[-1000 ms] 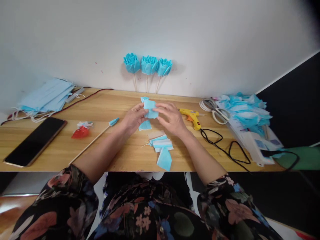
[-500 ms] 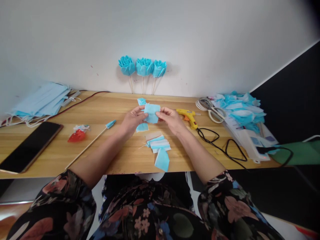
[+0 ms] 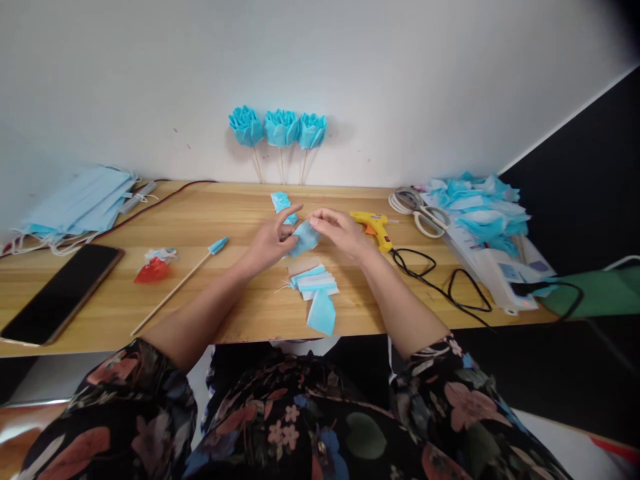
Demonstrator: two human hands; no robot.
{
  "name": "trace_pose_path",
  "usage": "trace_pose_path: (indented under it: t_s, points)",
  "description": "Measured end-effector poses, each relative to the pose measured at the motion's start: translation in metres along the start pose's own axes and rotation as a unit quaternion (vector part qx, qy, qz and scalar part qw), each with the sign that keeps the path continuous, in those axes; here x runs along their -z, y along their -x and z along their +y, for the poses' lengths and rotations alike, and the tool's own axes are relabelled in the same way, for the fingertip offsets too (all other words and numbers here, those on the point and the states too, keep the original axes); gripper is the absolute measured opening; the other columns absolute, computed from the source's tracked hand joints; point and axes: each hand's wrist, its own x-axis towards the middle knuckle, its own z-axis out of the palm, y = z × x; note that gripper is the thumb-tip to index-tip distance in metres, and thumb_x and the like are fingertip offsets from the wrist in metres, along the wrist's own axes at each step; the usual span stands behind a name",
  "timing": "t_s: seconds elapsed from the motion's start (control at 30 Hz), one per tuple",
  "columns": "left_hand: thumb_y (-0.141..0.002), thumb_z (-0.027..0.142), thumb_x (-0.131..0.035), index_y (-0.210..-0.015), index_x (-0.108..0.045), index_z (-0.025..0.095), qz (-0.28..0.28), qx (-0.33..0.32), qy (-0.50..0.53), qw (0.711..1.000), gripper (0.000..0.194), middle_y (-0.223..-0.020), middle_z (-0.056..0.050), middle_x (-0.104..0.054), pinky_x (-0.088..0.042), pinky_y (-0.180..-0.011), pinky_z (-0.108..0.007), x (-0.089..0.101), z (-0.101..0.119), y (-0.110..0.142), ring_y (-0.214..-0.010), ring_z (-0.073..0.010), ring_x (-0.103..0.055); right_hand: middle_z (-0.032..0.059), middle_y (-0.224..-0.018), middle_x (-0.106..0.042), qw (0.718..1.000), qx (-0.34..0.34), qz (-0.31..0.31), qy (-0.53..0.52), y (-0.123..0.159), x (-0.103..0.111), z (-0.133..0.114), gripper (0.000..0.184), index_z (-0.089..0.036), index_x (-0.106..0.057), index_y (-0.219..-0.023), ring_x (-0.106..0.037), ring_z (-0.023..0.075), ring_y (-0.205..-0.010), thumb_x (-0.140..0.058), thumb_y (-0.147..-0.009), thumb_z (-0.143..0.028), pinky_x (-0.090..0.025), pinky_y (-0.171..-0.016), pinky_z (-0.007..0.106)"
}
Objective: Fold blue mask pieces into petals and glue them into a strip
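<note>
My left hand (image 3: 270,240) and my right hand (image 3: 340,231) meet over the middle of the wooden table (image 3: 225,313), both pinching a small light-blue fabric piece (image 3: 303,237) that is bent between them. Just nearer to me lies a small stack of cut blue and white fabric pieces (image 3: 316,288), one hanging over the front edge. Another crumpled blue scrap (image 3: 281,200) lies beyond my hands. A wooden skewer with a blue rolled tip (image 3: 181,285) rests to the left of my left hand.
Three blue fabric roses on sticks (image 3: 280,130) lean on the wall. A yellow glue gun (image 3: 373,225) with black cord and scissors (image 3: 425,217) lie right, by a heap of blue scraps (image 3: 480,210). Left are a phone (image 3: 60,293), face masks (image 3: 80,200) and a red scrap (image 3: 153,268).
The blue piece was held flat as a square between both hands; now it is bent and lowered toward the table, with my fingers shifted around it.
</note>
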Motion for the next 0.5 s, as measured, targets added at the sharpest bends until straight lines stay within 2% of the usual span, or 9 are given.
trace_pose_path:
  t_s: [0.13, 0.2, 0.33, 0.43, 0.5]
  points:
    - [-0.074, 0.017, -0.067, -0.152, -0.046, 0.018, -0.002, -0.003, -0.038, 0.999, 0.082, -0.083, 0.0, -0.073, -0.037, -0.058, -0.021, -0.004, 0.002, 0.003, -0.061, -0.0096, -0.051, 0.001, -0.083, -0.07, 0.996, 0.016, -0.012, 0.092, 0.003, -0.004, -0.009, 0.022, -0.019, -0.068, -0.087, -0.06, 0.0157, -0.076, -0.062, -0.083, -0.04, -0.044, -0.073, 0.028]
    - [-0.074, 0.017, -0.07, -0.152, -0.046, 0.02, 0.0, 0.001, -0.037, 0.999, 0.082, -0.084, -0.001, -0.073, -0.038, -0.06, -0.022, -0.004, 0.003, 0.002, -0.062, -0.0101, -0.052, 0.0007, -0.078, -0.068, 0.993, 0.028, 0.0, 0.117, 0.003, -0.005, -0.012, 0.016, -0.019, -0.066, -0.081, -0.057, 0.0151, -0.074, -0.062, -0.079, -0.034, -0.043, -0.073, 0.028]
    - [-0.08, 0.032, -0.075, -0.148, -0.05, 0.021, 0.019, 0.012, 0.062, 0.998, 0.074, -0.072, 0.002, -0.065, -0.046, -0.067, -0.026, 0.001, -0.001, -0.001, -0.064, -0.0131, -0.057, -0.0014, -0.073, -0.06, 0.999, 0.007, 0.044, 0.013, -0.001, -0.004, -0.009, 0.022, -0.02, -0.06, -0.077, -0.051, 0.0133, -0.068, -0.061, -0.077, -0.042, -0.04, -0.066, 0.027]
    - [-0.082, 0.049, -0.075, -0.143, -0.054, 0.02, 0.043, 0.012, 0.169, 0.985, 0.07, -0.083, -0.001, -0.068, -0.05, -0.075, -0.03, 0.002, -0.005, -0.005, -0.075, -0.0161, -0.063, -0.0034, -0.069, -0.054, 0.994, -0.019, 0.082, -0.072, -0.004, -0.003, -0.004, 0.025, -0.021, -0.056, -0.076, -0.047, 0.0124, -0.066, -0.062, -0.074, -0.046, -0.039, -0.064, 0.026]
    - [-0.081, 0.053, -0.076, -0.141, -0.055, 0.02, 0.037, 0.009, 0.201, 0.979, 0.072, -0.092, -0.004, -0.071, -0.052, -0.082, -0.033, 0.001, -0.008, -0.006, -0.086, -0.0188, -0.066, -0.0037, -0.069, -0.053, 0.991, -0.025, 0.096, -0.091, -0.006, -0.004, -0.002, 0.024, -0.021, -0.055, -0.074, -0.047, 0.0124, -0.067, -0.061, -0.073, -0.044, -0.039, -0.065, 0.026]
